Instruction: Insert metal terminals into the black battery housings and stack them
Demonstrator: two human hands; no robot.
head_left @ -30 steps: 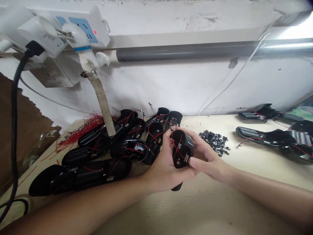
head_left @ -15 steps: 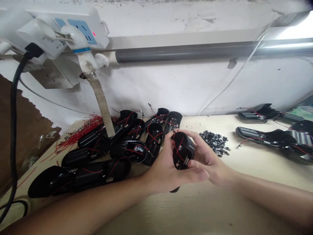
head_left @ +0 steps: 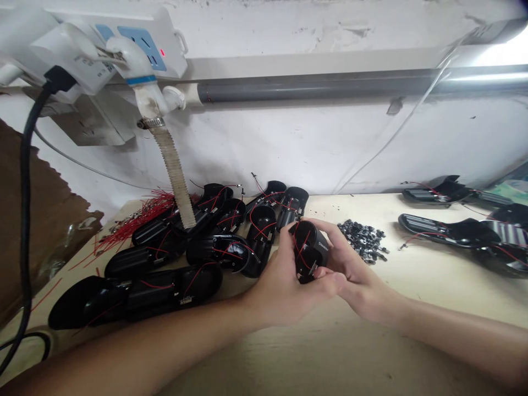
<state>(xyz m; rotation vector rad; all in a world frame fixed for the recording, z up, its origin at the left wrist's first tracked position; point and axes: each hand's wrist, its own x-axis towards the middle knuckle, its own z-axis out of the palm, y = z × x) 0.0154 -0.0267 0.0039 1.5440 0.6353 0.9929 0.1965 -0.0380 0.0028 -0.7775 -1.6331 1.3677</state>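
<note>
A heap of cut red wires is laid on the table, just beside a pile of black plastic housings threaded with red wires. By the left hand, a narrow grip is closed on a black housing, which is held above the table; the right hand is closed around its other side. Small black parts are heaped nearby, and more black housings are laid at far right.
</note>
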